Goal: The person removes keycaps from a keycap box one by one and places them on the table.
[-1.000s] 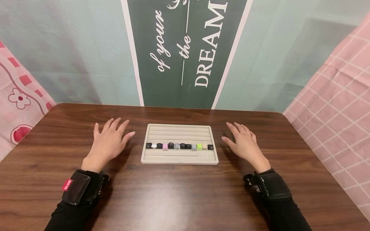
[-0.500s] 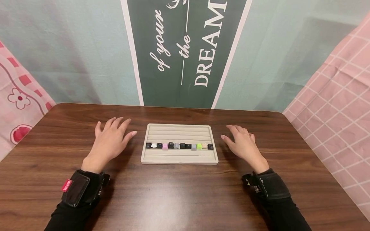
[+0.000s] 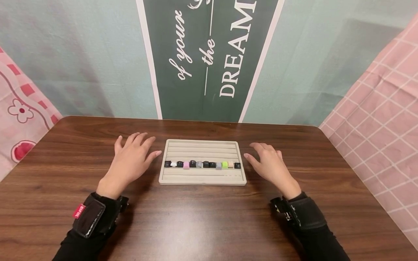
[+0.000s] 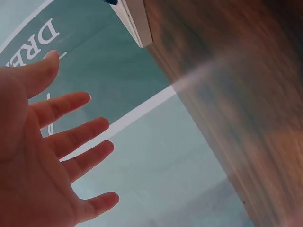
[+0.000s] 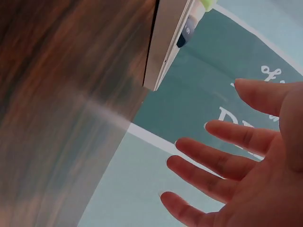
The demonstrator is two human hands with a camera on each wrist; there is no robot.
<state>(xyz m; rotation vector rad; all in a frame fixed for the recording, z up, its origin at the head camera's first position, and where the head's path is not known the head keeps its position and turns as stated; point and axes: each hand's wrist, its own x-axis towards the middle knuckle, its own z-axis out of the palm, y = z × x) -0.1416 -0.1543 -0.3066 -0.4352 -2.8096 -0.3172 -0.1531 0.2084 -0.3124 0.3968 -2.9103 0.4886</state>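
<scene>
A shallow cream tray (image 3: 202,180) with ridged rows lies flat on the table between both hands. One row holds a line of keyboard keycaps, mostly black, among them a pink keycap (image 3: 186,165), a lime green keycap (image 3: 224,165) and grey ones. My left hand (image 3: 128,161) hovers just left of the tray, fingers spread and nothing in it. To the right of the tray is my right hand (image 3: 271,165), its fingers relaxed and holding nothing. Each wrist view shows a bare palm, with the tray's corner (image 4: 137,23) beyond the left hand and the tray's edge (image 5: 165,42) beyond the right.
The wooden table (image 3: 196,224) spreads around the tray. A teal cloth backdrop (image 3: 107,65) with a dark green lettered panel (image 3: 199,105) hangs behind it. Pink patterned cloth (image 3: 26,105) hangs at the left and pink checked cloth (image 3: 382,119) at the right.
Both hands have moved inward, the left to the right and the right to the left, nearer the tray. The tray and keycaps have stayed in place.
</scene>
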